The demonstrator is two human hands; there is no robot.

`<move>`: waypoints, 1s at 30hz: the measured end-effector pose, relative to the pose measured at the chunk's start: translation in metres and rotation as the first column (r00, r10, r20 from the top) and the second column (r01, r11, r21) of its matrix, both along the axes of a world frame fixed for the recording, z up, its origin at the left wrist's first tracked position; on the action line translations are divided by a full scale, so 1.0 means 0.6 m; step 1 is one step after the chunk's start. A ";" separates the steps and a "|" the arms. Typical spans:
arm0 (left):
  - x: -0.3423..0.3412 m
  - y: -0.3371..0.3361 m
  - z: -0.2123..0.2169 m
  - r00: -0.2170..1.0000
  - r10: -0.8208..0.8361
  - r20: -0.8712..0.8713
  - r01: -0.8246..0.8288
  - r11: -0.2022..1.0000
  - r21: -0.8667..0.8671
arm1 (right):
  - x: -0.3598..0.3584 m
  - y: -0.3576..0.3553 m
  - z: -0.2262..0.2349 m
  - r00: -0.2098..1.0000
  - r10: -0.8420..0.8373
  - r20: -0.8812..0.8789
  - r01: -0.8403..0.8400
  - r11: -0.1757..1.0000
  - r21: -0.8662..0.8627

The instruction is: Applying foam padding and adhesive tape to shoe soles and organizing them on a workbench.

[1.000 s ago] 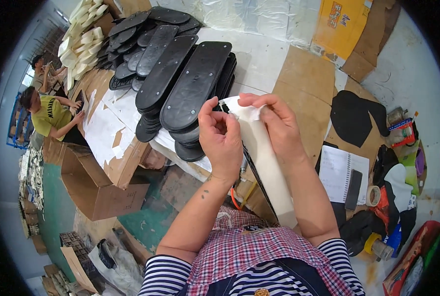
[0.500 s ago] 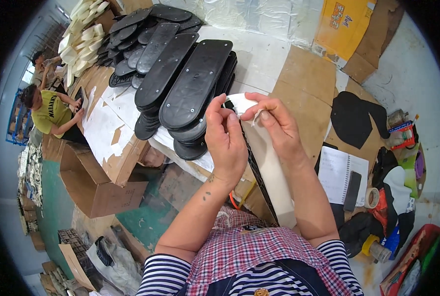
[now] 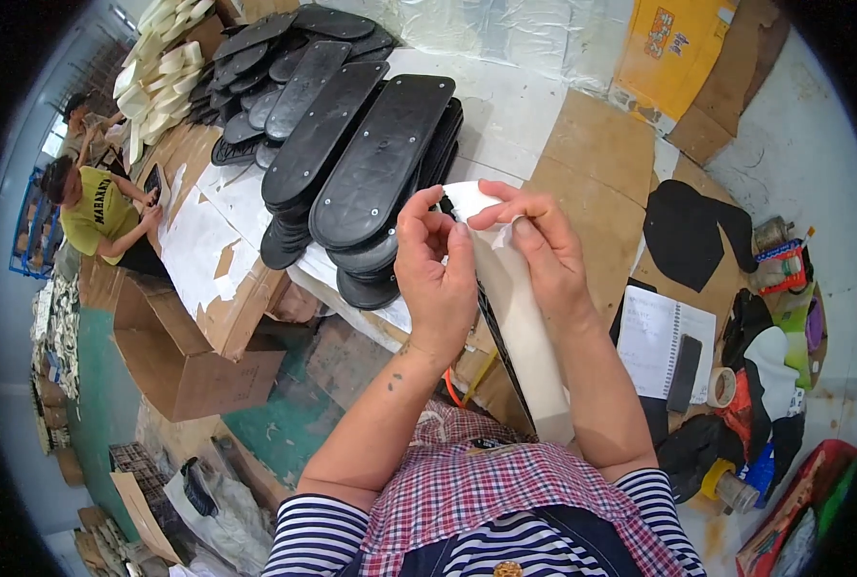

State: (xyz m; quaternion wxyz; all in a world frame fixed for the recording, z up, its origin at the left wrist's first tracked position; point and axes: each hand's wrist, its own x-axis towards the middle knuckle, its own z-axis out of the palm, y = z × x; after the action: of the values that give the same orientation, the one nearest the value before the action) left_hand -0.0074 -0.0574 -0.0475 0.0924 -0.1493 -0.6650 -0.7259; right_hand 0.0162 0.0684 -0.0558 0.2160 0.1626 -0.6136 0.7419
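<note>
Both hands were pinching the far end of a long shoe sole (image 3: 524, 337) with white backing paper on it. The left hand (image 3: 438, 274) had its grip closed on the paper edge at the tip, and the right hand (image 3: 534, 245) was clamped on the same end from the other side. The sole ran lengthwise away from the person, tip pointing toward the stack of black soles (image 3: 371, 173) on the counter (image 3: 582, 163), near end at the belly. A notebook (image 3: 664, 341) lay off to the right.
</note>
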 end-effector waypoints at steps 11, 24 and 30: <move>0.010 0.004 -0.008 0.968 -0.198 0.153 0.130 0.920 0.371 | 0.005 0.001 0.004 0.990 -0.030 0.136 0.046 0.992 -0.118; 0.038 0.033 -0.047 1.000 0.003 -0.029 -0.001 0.998 0.064 | 0.002 0.014 -0.005 0.985 -0.069 0.158 0.096 0.981 -0.170; 0.035 0.037 -0.039 0.995 0.028 -0.091 -0.035 0.996 -0.078 | 0.006 0.023 -0.004 0.980 -0.055 0.190 0.119 0.931 -0.346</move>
State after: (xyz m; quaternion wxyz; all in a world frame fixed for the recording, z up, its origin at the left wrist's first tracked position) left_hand 0.0137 -0.0352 -0.0710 0.1277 -0.1749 -0.6907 -0.6900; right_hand 0.0200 0.0823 -0.0584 0.2193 0.0267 -0.4927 0.8417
